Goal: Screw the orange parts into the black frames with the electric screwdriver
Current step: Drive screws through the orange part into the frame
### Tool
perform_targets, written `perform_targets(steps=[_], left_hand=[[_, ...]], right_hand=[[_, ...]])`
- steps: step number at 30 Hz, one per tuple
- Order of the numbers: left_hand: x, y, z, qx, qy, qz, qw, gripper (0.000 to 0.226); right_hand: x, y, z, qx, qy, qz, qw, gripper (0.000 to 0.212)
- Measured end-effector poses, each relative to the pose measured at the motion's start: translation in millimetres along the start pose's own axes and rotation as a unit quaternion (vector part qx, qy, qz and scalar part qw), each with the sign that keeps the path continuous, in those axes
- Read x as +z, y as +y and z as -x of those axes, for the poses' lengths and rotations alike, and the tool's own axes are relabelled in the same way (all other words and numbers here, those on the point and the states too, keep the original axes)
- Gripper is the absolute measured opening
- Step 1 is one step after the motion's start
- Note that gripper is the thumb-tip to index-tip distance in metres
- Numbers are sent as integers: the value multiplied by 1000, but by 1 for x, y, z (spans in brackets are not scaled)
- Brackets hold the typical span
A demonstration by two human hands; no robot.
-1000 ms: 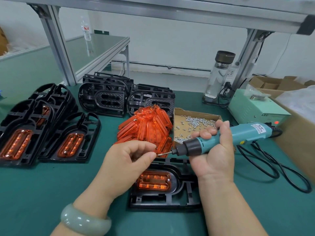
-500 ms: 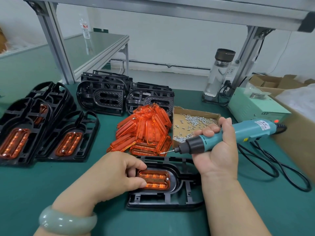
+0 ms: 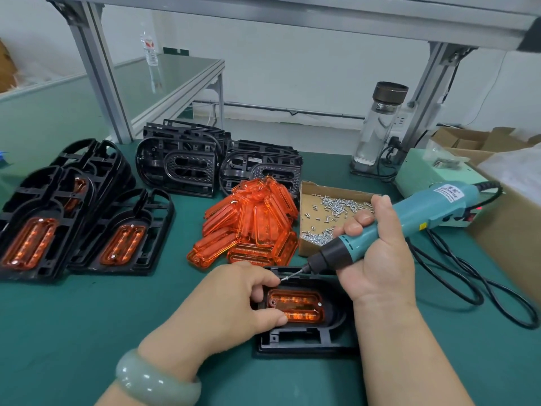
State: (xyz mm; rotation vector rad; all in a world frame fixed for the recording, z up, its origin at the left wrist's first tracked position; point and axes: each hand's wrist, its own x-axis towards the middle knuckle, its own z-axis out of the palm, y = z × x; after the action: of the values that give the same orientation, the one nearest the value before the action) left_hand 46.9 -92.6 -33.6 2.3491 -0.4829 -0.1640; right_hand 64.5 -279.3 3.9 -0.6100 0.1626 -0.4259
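A black frame (image 3: 304, 339) lies on the green mat in front of me, with an orange part (image 3: 295, 306) seated in its oval recess. My left hand (image 3: 231, 306) holds the frame's left end, fingers and thumb curled round the orange part's edge. My right hand (image 3: 377, 259) grips the teal electric screwdriver (image 3: 409, 221). Its bit points down-left with a screw (image 3: 285, 278) on the tip, just above the frame's upper left edge. One screw sits in the orange part's right end.
A pile of loose orange parts (image 3: 251, 227) lies behind the frame. Right of it is a cardboard tray of screws (image 3: 307, 194). Empty black frames (image 3: 181, 165) are stacked at the back, assembled ones (image 3: 120, 238) at left. A glass bottle (image 3: 377, 124), power unit (image 3: 421, 174) and black cable (image 3: 468, 276) are at right.
My left hand dropped from the bit's tip to the frame and took hold of it. The screwdriver came down and left, its screw-tipped bit now close above the frame.
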Motion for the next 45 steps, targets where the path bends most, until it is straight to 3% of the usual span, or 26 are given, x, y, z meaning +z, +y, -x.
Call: perform_targets(steps=[8, 14, 24, 33, 38, 45], left_hand=[[-6, -1, -2, -18, -25, 12, 999, 33], [-4, -3, -1, -22, -23, 24, 999, 38], [-4, -3, -1, -19, -31, 23, 999, 39], [-5, -1, -1, -13, -31, 5, 999, 38], [-7, 5, -1, 19, -48, -5, 999, 24], [-7, 11, -2, 7, -48, -10, 999, 31]], right_hand=[[1, 7, 3, -18, -86, 72, 994, 13], [8, 12, 7, -51, -162, 148, 974, 4], [13, 14, 12, -50, -194, 163, 966, 5], [18, 17, 19, -48, -260, 207, 942, 23], [24, 21, 20, -27, -329, 201, 922, 42], [27, 23, 23, -8, -367, 183, 912, 38]])
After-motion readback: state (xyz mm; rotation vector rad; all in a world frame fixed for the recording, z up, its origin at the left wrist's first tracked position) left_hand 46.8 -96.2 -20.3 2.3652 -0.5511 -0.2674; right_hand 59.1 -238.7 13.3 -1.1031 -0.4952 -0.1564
